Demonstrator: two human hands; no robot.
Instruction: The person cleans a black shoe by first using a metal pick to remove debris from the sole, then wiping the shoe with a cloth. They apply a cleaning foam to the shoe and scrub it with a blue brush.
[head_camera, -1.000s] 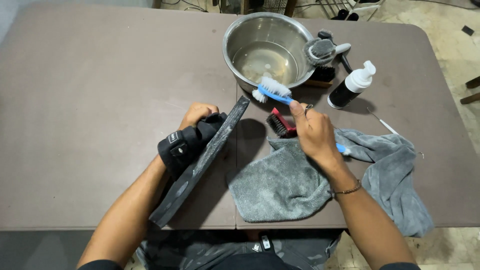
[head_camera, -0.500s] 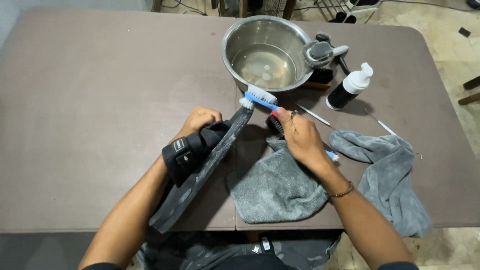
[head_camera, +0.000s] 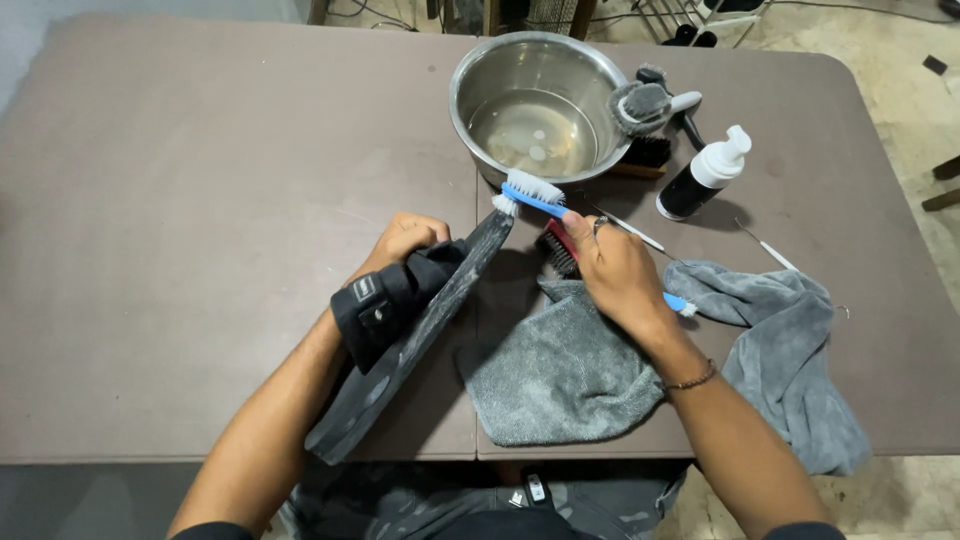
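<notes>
Blue-handled brush (head_camera: 535, 192), gripped in right hand (head_camera: 618, 272), has moved from over the steel bowl (head_camera: 470, 80) onto the toe of the black sandal (head_camera: 420, 330), clasped by left hand (head_camera: 405, 243): scrubbing begins

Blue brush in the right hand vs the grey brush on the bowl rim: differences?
The blue brush is slim with white bristles; the grey brush is broader, with grey bristles. The blue brush is gripped by the right hand against the black sandal; the grey brush rests untouched on the steel bowl. Both have handles.
</notes>
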